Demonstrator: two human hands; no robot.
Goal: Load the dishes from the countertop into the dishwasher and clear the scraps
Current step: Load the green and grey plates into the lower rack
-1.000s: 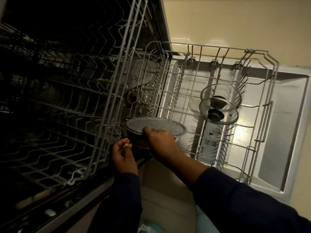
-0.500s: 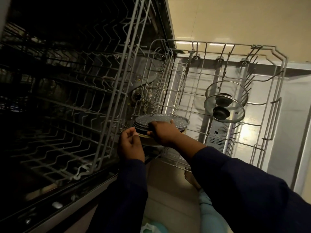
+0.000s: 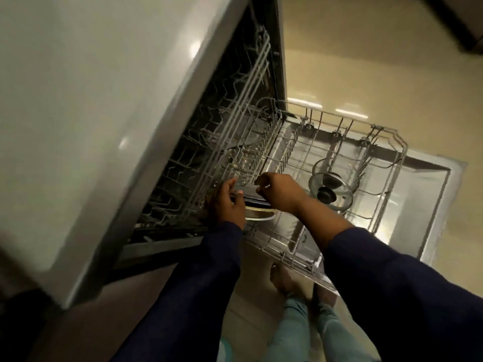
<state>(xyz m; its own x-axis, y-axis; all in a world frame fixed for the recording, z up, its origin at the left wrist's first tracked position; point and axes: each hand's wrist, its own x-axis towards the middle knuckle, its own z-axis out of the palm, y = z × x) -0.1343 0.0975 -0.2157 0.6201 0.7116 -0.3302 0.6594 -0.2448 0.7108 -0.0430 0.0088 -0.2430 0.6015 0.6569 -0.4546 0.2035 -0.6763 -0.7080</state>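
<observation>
A dark speckled plate sits at the near left corner of the pulled-out lower rack, on top of a pale-rimmed dish. My left hand grips the plate's left edge, fingers curled over the rim. From the right, my right hand pinches the plate's upper rim with curled fingers. Most of the plate is hidden behind the two hands. Two glass lids with black knobs stand upright in the middle of the lower rack.
The empty upper rack juts out just left of my hands. The open dishwasher door lies flat under the lower rack. A grey cabinet face fills the left. My bare foot stands on the tiled floor below.
The camera has pulled back and up, so the cabinet face now fills the left. Both hands stay on the plate, which has settled lower into the rack corner. My left hand has closed on its edge.
</observation>
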